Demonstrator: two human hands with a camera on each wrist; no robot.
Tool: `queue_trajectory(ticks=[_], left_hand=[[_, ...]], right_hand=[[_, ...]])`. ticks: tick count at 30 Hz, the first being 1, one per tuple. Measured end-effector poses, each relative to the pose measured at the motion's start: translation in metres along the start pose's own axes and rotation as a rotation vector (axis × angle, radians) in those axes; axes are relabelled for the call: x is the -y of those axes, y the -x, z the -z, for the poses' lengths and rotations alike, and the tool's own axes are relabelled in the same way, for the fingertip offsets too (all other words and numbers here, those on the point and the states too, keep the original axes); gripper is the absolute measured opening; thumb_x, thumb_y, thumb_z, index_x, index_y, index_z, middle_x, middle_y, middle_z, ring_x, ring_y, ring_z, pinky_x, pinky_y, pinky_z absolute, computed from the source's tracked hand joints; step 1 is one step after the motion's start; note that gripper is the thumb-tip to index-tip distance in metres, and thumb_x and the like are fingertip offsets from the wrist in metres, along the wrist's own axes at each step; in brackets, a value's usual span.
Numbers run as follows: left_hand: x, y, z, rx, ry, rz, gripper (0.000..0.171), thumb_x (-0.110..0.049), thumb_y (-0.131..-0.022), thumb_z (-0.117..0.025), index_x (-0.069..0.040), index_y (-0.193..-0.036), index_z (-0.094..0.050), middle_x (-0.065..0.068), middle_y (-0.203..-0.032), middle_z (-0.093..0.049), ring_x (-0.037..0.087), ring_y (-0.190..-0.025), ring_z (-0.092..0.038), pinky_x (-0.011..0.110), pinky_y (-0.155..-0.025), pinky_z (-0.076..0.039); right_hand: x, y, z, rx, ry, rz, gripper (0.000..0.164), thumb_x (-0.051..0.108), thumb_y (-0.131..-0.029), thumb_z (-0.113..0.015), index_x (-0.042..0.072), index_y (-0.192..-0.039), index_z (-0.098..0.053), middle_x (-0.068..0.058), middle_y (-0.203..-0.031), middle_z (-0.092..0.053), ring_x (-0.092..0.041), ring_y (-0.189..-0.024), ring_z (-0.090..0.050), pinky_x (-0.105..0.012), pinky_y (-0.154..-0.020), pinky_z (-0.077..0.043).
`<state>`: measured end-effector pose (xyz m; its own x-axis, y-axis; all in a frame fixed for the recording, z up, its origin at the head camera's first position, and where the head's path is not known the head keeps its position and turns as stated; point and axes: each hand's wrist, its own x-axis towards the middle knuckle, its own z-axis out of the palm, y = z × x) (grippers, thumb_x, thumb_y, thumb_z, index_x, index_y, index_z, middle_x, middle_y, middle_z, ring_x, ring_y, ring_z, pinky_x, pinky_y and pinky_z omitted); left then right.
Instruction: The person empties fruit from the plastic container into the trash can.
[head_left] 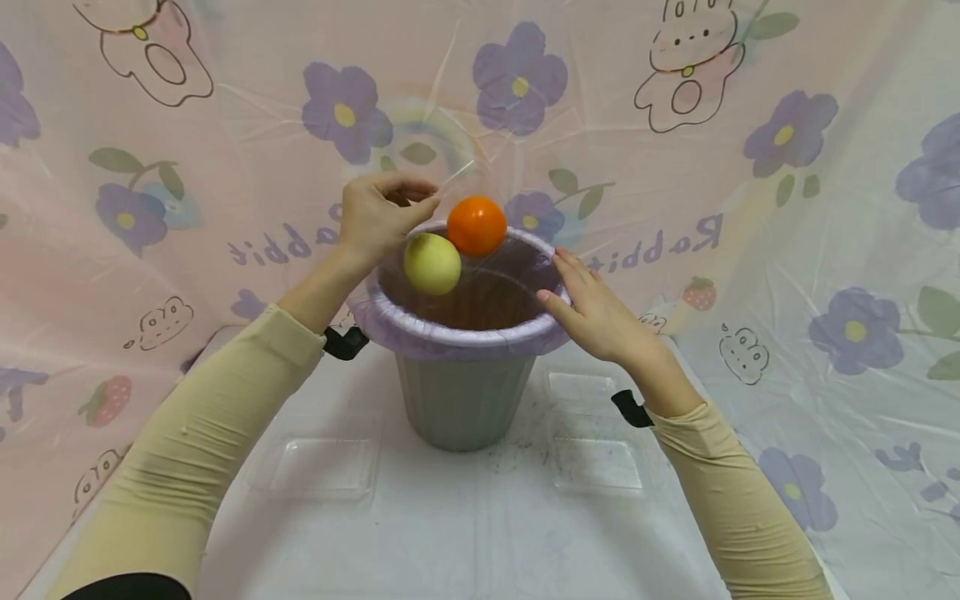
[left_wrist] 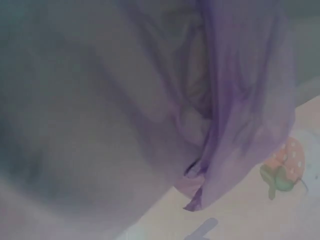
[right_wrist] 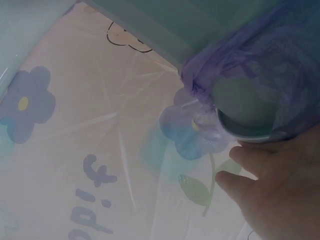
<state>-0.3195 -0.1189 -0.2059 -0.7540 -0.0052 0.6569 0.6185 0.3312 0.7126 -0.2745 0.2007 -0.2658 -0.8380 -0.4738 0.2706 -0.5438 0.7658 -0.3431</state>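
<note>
A grey bin stands upright in the head view, a purple bag folded over its rim. My left hand is raised at the rim's far left and pinches a thin clear plastic piece, mostly too transparent to make out. An orange and a yellow-green apple show over the bin's mouth, touching or nearly so. Whether anything supports them cannot be seen. With fingers extended, my right hand rests on the rim's right side. The left wrist view shows the purple bag but no fingers.
Clear plastic trays lie on the white table: one tray left of the bin, another tray at right, with a further tray behind it. A patterned sheet hangs behind and along the sides.
</note>
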Motion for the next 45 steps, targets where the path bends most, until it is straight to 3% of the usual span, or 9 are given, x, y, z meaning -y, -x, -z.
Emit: queue_trajectory(ticks=[6,10,16,20,23,28,33,37,45], left_hand=[[-0.001,0.002,-0.005,0.011,-0.114,-0.152,0.012,-0.005,-0.088,-0.079,-0.003,-0.099,-0.083,0.010,-0.094,-0.080,0.013,-0.075,-0.065,0.018,-0.071,-0.051],[0.000,0.004,-0.007,0.013,-0.165,-0.256,0.011,-0.003,-0.087,-0.079,-0.004,-0.097,-0.084,0.010,-0.090,-0.078,0.018,-0.076,-0.066,0.023,-0.071,-0.052],[0.001,0.005,-0.006,-0.063,-0.252,-0.475,0.009,-0.005,-0.086,-0.081,-0.004,-0.094,-0.084,0.009,-0.083,-0.077,0.024,-0.074,-0.066,0.024,-0.066,-0.046],[-0.001,0.001,-0.003,-0.117,-0.230,-0.593,0.008,-0.003,-0.087,-0.080,-0.002,-0.094,-0.083,0.009,-0.084,-0.078,0.024,-0.072,-0.068,0.024,-0.066,-0.049],[-0.003,-0.001,-0.001,-0.129,-0.207,-0.633,0.008,-0.003,-0.087,-0.079,-0.001,-0.094,-0.083,0.010,-0.086,-0.079,0.024,-0.072,-0.068,0.022,-0.068,-0.051],[-0.004,0.001,0.001,-0.128,-0.169,-0.613,0.008,-0.002,-0.087,-0.078,0.000,-0.094,-0.082,0.010,-0.088,-0.079,0.025,-0.074,-0.070,0.020,-0.070,-0.051],[-0.001,0.004,0.002,-0.163,-0.079,-0.497,0.008,-0.001,-0.087,-0.079,-0.002,-0.093,-0.083,0.009,-0.087,-0.079,0.013,-0.073,-0.068,0.025,-0.068,-0.053],[0.000,0.005,0.003,-0.205,0.021,-0.381,0.009,0.001,-0.086,-0.080,-0.002,-0.093,-0.083,0.012,-0.089,-0.078,0.005,-0.070,-0.063,0.021,-0.065,-0.055],[0.004,0.006,0.010,-0.307,0.115,-0.256,0.008,0.000,-0.087,-0.080,-0.001,-0.094,-0.083,0.003,-0.092,-0.079,0.008,-0.071,-0.065,0.019,-0.064,-0.051]], right_hand=[[0.000,0.001,0.001,0.002,-0.002,-0.002,0.084,0.058,-0.109,-0.034,-0.003,-0.164,-0.016,-0.017,-0.174,-0.009,-0.033,-0.161,-0.006,-0.057,-0.129,-0.003],[0.001,0.001,0.001,0.000,-0.003,-0.001,0.083,0.057,-0.110,-0.034,-0.004,-0.164,-0.016,-0.018,-0.174,-0.010,-0.035,-0.161,-0.007,-0.057,-0.128,-0.003],[0.002,0.001,0.000,-0.003,-0.004,-0.001,0.083,0.057,-0.110,-0.034,-0.004,-0.163,-0.017,-0.017,-0.174,-0.010,-0.035,-0.160,-0.008,-0.057,-0.129,-0.004],[0.001,0.001,0.000,-0.012,-0.009,0.002,0.084,0.057,-0.110,-0.034,-0.005,-0.163,-0.017,-0.018,-0.173,-0.011,-0.035,-0.160,-0.009,-0.057,-0.129,-0.005],[0.001,0.001,0.000,-0.021,-0.006,0.003,0.084,0.057,-0.109,-0.034,-0.005,-0.163,-0.018,-0.018,-0.173,-0.012,-0.035,-0.160,-0.010,-0.057,-0.128,-0.006],[0.001,0.000,-0.001,-0.023,-0.001,0.007,0.084,0.057,-0.110,-0.035,-0.006,-0.163,-0.018,-0.019,-0.173,-0.012,-0.035,-0.160,-0.009,-0.057,-0.128,-0.007],[0.001,0.000,-0.001,-0.022,-0.003,0.010,0.085,0.058,-0.109,-0.034,-0.005,-0.163,-0.017,-0.019,-0.173,-0.012,-0.036,-0.160,-0.009,-0.057,-0.128,-0.007],[0.001,0.000,-0.001,-0.017,-0.009,0.009,0.085,0.058,-0.110,-0.034,-0.006,-0.163,-0.017,-0.019,-0.173,-0.011,-0.035,-0.160,-0.009,-0.057,-0.128,-0.006],[0.002,0.000,0.000,-0.009,-0.010,0.005,0.085,0.058,-0.110,-0.033,-0.005,-0.163,-0.015,-0.019,-0.173,-0.010,-0.036,-0.160,-0.007,-0.057,-0.128,-0.005]])
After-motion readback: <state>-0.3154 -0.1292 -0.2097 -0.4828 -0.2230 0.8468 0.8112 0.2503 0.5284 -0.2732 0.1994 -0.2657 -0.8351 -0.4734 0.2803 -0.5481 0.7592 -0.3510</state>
